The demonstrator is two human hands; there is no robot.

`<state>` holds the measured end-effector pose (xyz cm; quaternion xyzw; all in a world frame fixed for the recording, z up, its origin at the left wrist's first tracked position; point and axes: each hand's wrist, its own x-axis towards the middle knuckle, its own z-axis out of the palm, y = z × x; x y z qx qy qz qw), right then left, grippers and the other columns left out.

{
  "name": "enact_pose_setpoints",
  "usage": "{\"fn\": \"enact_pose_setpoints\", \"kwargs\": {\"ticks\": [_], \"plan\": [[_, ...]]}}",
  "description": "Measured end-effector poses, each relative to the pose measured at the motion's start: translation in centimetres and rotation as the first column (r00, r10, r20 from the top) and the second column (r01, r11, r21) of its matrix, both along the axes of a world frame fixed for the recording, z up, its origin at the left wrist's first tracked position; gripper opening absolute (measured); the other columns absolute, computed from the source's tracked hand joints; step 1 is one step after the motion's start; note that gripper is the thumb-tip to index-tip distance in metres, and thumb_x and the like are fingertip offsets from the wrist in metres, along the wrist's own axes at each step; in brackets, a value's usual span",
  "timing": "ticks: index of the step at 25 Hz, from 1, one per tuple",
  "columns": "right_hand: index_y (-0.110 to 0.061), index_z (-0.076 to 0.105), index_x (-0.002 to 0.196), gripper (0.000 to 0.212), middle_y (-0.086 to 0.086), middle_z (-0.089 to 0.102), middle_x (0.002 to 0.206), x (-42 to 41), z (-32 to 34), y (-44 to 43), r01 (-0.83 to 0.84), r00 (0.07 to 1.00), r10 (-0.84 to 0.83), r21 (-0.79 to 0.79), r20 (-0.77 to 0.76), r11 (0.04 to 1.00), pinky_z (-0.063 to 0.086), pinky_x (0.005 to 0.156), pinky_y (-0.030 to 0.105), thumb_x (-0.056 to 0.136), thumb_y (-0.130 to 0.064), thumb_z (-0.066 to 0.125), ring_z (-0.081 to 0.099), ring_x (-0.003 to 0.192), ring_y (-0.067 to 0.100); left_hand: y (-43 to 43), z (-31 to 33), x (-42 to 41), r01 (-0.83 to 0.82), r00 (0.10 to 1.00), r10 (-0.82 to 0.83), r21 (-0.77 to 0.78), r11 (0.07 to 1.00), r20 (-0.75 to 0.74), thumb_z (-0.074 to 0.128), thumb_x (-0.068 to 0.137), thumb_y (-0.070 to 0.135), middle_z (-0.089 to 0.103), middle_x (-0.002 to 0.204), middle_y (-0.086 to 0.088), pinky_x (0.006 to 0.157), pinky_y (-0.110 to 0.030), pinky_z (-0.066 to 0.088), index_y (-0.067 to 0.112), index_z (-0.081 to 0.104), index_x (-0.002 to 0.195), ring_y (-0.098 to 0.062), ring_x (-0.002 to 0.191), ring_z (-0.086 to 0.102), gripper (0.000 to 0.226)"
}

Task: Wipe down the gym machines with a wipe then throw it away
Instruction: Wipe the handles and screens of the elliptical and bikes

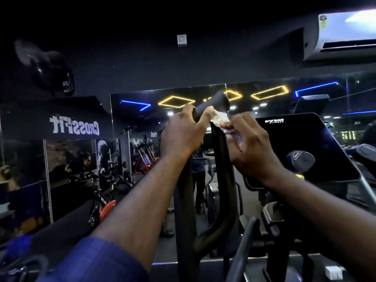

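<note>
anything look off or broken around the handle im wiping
Nothing stands out. The left hand grips the black foam-padded machine handle while the right hand pinches the crumpled white wipe beside it; no damage or spill shows.

The dark floor (165,249) bears gym machines (223,190) and a spin bike (100,204).

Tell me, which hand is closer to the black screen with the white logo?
Right. The right hand, pinching the wipe, is just left of the screen; the left hand is farther left, gripping the padded handle.
</note>
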<state>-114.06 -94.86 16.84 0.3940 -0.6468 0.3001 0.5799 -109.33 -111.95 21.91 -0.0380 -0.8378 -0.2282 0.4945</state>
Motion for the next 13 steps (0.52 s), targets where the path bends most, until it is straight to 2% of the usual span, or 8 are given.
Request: {"fn": "enact_pose_setpoints", "kwargs": {"ticks": [1,3,4,6,8,10,12,13], "plan": [[-0.008,0.065,0.102,0.011,0.002,0.056,0.105,0.1,0.3,0.2,-0.005,1.000,0.006,-0.061,0.024,0.998,0.041,0.077,0.006,0.094,-0.002,0.062,0.052,0.088,0.010,0.1,-0.1,0.0,-0.012,1.000,0.012,-0.008,1.000,0.003,0.037,0.099,0.078,0.064,0.102,0.001,0.083,-0.045,0.059,0.031,0.053,0.138,-0.023,0.093,0.066,0.064],[-0.017,0.068,0.098,0.005,-0.002,0.062,0.102,-0.2,3.4,-0.2,-0.056,0.988,0.097,-0.312,0.117,0.949,0.042,0.077,0.008,0.096,-0.014,0.065,0.054,0.089,0.010,0.2,-0.2,0.0,-0.052,0.999,0.052,-0.040,0.998,-0.005,0.035,0.099,0.078,0.064,0.104,0.000,0.084,-0.046,0.058,0.031,0.053,0.135,-0.024,0.095,0.065,0.062],[-0.022,0.067,0.096,0.004,-0.004,0.065,0.102,-0.4,5.1,-0.7,-0.105,0.958,0.208,-0.433,0.197,0.895,0.048,0.080,0.014,0.097,-0.019,0.066,0.058,0.091,0.010,0.2,-0.3,0.0,-0.065,0.998,0.064,-0.052,0.997,-0.012,0.035,0.100,0.077,0.064,0.104,0.000,0.083,-0.045,0.058,0.031,0.053,0.135,-0.025,0.096,0.065,0.061],[-0.026,0.067,0.091,0.007,-0.007,0.070,0.098,-1.1,6.2,-2.1,-0.213,0.834,0.455,-0.578,0.312,0.787,0.058,0.085,0.032,0.096,-0.022,0.067,0.066,0.093,0.011,0.2,-0.3,0.1,-0.066,0.998,0.065,-0.049,0.997,-0.020,0.035,0.101,0.075,0.064,0.105,0.000,0.081,-0.042,0.057,0.031,0.053,0.136,-0.023,0.096,0.064,0.059],[-0.021,0.072,0.093,0.009,0.002,0.075,0.099,-1.8,5.2,-2.2,-0.313,0.622,0.712,-0.731,0.325,0.606,0.062,0.086,0.042,0.094,-0.013,0.067,0.074,0.096,0.020,0.2,-0.2,-0.1,-0.066,0.997,0.064,-0.041,0.997,-0.030,0.036,0.102,0.074,0.065,0.106,-0.001,0.081,-0.042,0.056,0.031,0.054,0.135,-0.024,0.097,0.064,0.057],[-0.014,0.075,0.101,0.019,0.012,0.077,0.104,-2.2,4.5,-1.3,-0.322,0.326,0.897,-0.858,0.297,0.401,0.064,0.080,0.044,0.092,-0.003,0.062,0.077,0.095,0.028,0.2,-0.3,-0.3,-0.071,0.997,0.070,-0.036,0.997,-0.035,0.036,0.102,0.073,0.065,0.104,0.000,0.078,-0.040,0.054,0.030,0.055,0.132,-0.021,0.094,0.064,0.056],[-0.010,0.074,0.115,0.027,0.015,0.077,0.109,-3.4,5.5,-0.9,-0.297,0.132,0.958,-0.912,0.255,0.284,0.064,0.078,0.043,0.095,-0.001,0.057,0.076,0.090,0.027,0.3,-0.4,-0.5,-0.071,0.997,0.070,-0.040,0.997,-0.041,0.035,0.103,0.072,0.062,0.097,0.005,0.068,-0.034,0.049,0.030,0.055,0.126,-0.014,0.086,0.063,0.052],[-0.009,0.071,0.122,0.029,0.016,0.077,0.111,-3.8,6.3,-1.1,-0.302,0.071,0.970,-0.921,0.234,0.244,0.063,0.084,0.046,0.098,-0.002,0.055,0.075,0.092,0.027,0.3,-0.5,-0.5,-0.069,0.997,0.068,-0.043,0.997,-0.041,0.035,0.103,0.072,0.061,0.093,0.006,0.065,-0.032,0.046,0.030,0.055,0.124,-0.011,0.083,0.063,0.050]]}}
